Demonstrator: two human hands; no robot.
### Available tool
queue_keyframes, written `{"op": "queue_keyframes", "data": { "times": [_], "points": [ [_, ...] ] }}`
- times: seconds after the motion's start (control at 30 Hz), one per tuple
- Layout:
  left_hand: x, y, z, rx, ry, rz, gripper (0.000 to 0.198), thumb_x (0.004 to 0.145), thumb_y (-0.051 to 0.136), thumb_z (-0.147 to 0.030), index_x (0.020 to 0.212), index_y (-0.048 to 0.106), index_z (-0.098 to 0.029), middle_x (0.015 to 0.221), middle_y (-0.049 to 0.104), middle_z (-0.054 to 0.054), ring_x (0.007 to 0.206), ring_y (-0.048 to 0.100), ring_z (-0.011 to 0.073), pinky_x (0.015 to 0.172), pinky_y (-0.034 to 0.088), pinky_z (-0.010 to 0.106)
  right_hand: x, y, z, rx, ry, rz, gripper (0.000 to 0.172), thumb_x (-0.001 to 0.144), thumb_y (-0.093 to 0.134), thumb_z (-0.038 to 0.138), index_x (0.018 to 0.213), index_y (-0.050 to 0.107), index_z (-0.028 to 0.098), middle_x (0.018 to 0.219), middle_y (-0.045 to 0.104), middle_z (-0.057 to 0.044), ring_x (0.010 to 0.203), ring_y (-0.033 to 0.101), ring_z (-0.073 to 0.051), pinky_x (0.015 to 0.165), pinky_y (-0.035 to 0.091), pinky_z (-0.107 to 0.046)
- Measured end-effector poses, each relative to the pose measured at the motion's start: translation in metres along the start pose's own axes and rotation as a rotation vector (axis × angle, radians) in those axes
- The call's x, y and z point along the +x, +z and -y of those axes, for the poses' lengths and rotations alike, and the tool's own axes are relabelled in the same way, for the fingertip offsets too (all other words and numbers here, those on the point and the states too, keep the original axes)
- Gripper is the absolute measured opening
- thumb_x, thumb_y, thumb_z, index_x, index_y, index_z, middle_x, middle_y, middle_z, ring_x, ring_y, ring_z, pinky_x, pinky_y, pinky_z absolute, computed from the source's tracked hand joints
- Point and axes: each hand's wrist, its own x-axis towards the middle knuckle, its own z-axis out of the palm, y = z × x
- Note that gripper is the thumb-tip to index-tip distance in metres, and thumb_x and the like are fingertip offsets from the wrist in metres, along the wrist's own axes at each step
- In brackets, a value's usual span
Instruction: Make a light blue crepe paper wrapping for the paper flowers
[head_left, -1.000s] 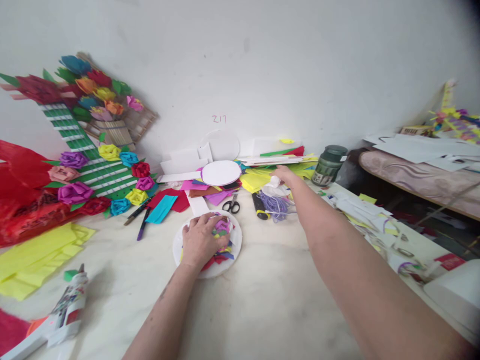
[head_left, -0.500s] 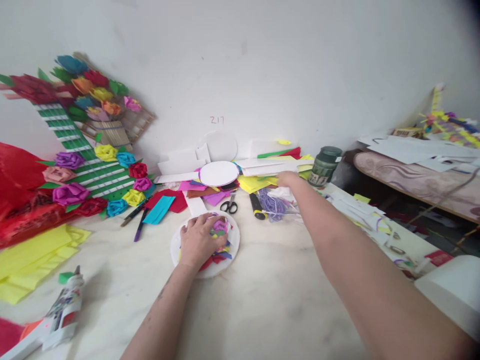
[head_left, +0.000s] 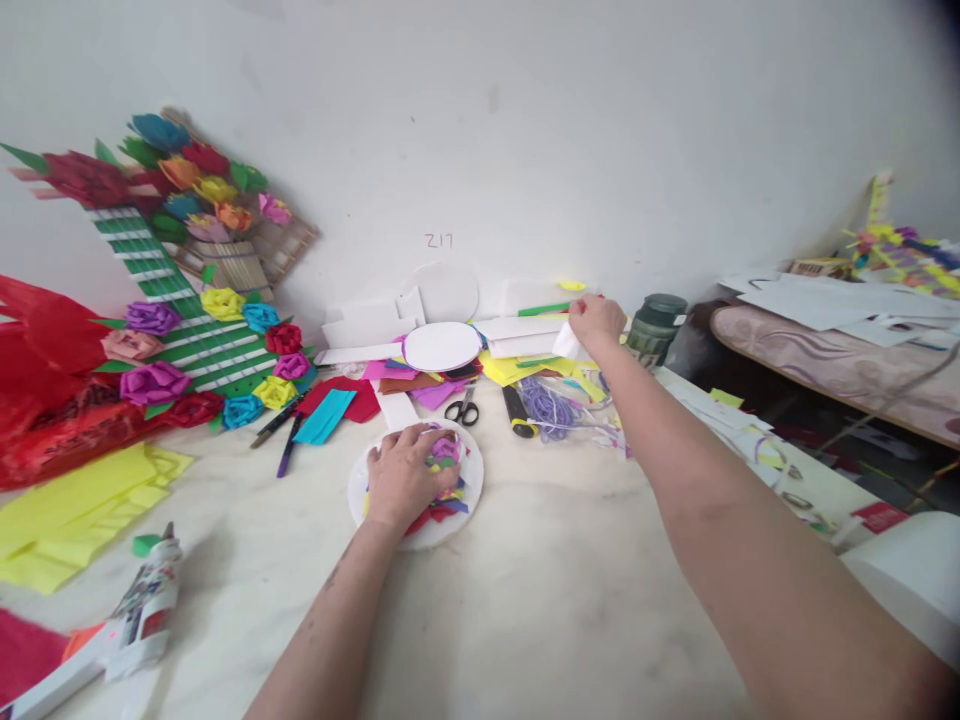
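Observation:
My left hand [head_left: 409,475] rests palm down on a round white plate [head_left: 360,485], its fingers apart. Colourful paper scraps [head_left: 450,498] lie on the plate, and a small purple paper rose [head_left: 442,447] shows by my fingertips; what is under the palm is hidden. My right hand [head_left: 598,322] is stretched far out to the back of the table, fingers closed on a thin white crumpled piece [head_left: 568,342], which may be paper or plastic. Below it lie a bundle of purple string [head_left: 549,408], a yellow-and-black cutter [head_left: 518,412] and black-handled scissors [head_left: 463,408].
Stacked coloured paper [head_left: 510,368] and a white oval card [head_left: 442,345] lie along the wall. A dark green jar [head_left: 657,328] stands at the right. Far left are a flower-covered green letter [head_left: 199,345], yellow crepe paper [head_left: 82,510] and a glue gun [head_left: 146,610].
My right hand has risen from above the purple string, lifting the white piece off the string. My left hand stays on the plate. The view has shifted slightly.

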Motion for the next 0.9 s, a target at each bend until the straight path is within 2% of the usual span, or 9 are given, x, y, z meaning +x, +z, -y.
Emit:
{"op": "queue_keyframes", "data": {
  "times": [0.1, 0.17, 0.23, 0.37, 0.47, 0.63, 0.7, 0.8, 0.9],
  "points": [
    [0.0, -0.002, -0.001, -0.009, -0.008, 0.007, 0.045, 0.07, 0.056, -0.047, 0.114, 0.054, -0.039, 0.125, 0.05, -0.002, 0.11, 0.042, 0.0273, 0.092, 0.031, 0.045, 0.005, -0.004, 0.013, 0.261, 0.013, 0.064, 0.022, 0.082, 0.048, 0.028, 0.083, 0.066, 0.015, 0.08, 0.065, -0.008, 0.081, 0.057, -0.019, 0.071, 0.044, -0.027],
    [0.0, -0.002, -0.001, -0.014, -0.005, 0.007, 0.045, 0.07, 0.056, -0.047, 0.115, 0.054, -0.039, 0.125, 0.049, -0.001, 0.111, 0.041, 0.0274, 0.092, 0.031, 0.044, 0.003, -0.002, 0.023, 0.43, -0.019, 0.178, 0.014, 0.074, 0.056, 0.018, 0.081, 0.067, 0.014, 0.073, 0.064, -0.004, 0.073, 0.057, -0.016, 0.068, 0.045, -0.025],
    [0.0, -0.001, 0.0, -0.02, 0.0, 0.002, 0.045, 0.07, 0.056, -0.048, 0.114, 0.054, -0.039, 0.125, 0.05, -0.002, 0.11, 0.041, 0.0276, 0.091, 0.031, 0.044, -0.004, 0.0, 0.035, 0.612, -0.071, 0.321, 0.018, 0.067, 0.059, 0.009, 0.082, 0.067, 0.014, 0.069, 0.064, -0.002, 0.067, 0.056, -0.013, 0.068, 0.045, -0.024],
    [-0.001, 0.002, 0.002, -0.025, 0.008, -0.024, 0.046, 0.069, 0.057, -0.048, 0.114, 0.054, -0.039, 0.124, 0.05, -0.001, 0.109, 0.042, 0.0273, 0.09, 0.031, 0.045, -0.028, 0.009, 0.07, 0.91, -0.147, 0.559, 0.021, 0.065, 0.06, 0.007, 0.083, 0.068, 0.013, 0.07, 0.066, -0.002, 0.067, 0.057, -0.01, 0.071, 0.045, -0.023],
    [-0.001, 0.003, 0.003, -0.029, -0.001, -0.016, 0.047, 0.068, 0.058, -0.047, 0.114, 0.053, -0.039, 0.124, 0.05, -0.001, 0.11, 0.041, 0.0273, 0.091, 0.03, 0.044, -0.044, 0.02, 0.109, 0.952, -0.216, 0.626, 0.019, 0.062, 0.064, 0.011, 0.08, 0.069, 0.014, 0.074, 0.067, -0.001, 0.072, 0.057, -0.011, 0.076, 0.043, -0.024],
    [-0.001, 0.003, 0.003, -0.027, 0.005, -0.009, 0.047, 0.068, 0.059, -0.047, 0.114, 0.053, -0.039, 0.124, 0.05, -0.002, 0.111, 0.04, 0.0279, 0.091, 0.03, 0.044, -0.062, 0.037, 0.181, 1.129, -0.385, 0.607, 0.016, 0.066, 0.06, 0.016, 0.078, 0.07, 0.017, 0.076, 0.068, 0.0, 0.08, 0.06, -0.013, 0.081, 0.042, -0.026],
    [-0.001, 0.003, 0.003, -0.027, 0.013, -0.014, 0.046, 0.069, 0.058, -0.048, 0.114, 0.053, -0.039, 0.124, 0.05, -0.002, 0.11, 0.041, 0.0281, 0.091, 0.03, 0.045, -0.07, 0.043, 0.203, 1.201, -0.403, 0.645, 0.017, 0.069, 0.056, 0.014, 0.078, 0.069, 0.018, 0.074, 0.068, 0.002, 0.081, 0.061, -0.012, 0.081, 0.042, -0.023],
    [0.0, 0.005, 0.005, -0.023, 0.028, -0.036, 0.046, 0.069, 0.057, -0.047, 0.114, 0.053, -0.039, 0.124, 0.05, -0.001, 0.109, 0.042, 0.028, 0.09, 0.03, 0.045, -0.083, 0.056, 0.218, 1.123, -0.301, 0.895, 0.014, 0.071, 0.056, 0.013, 0.076, 0.068, 0.02, 0.075, 0.068, 0.005, 0.085, 0.059, -0.01, 0.078, 0.043, -0.019],
    [0.0, 0.007, 0.006, -0.012, 0.041, -0.055, 0.046, 0.069, 0.057, -0.045, 0.114, 0.053, -0.038, 0.124, 0.05, -0.001, 0.108, 0.042, 0.0278, 0.09, 0.031, 0.045, -0.091, 0.07, 0.212, 1.008, -0.222, 0.986, 0.009, 0.067, 0.062, 0.012, 0.073, 0.066, 0.018, 0.08, 0.069, 0.003, 0.08, 0.059, -0.014, 0.066, 0.047, -0.022]
  ]
}}
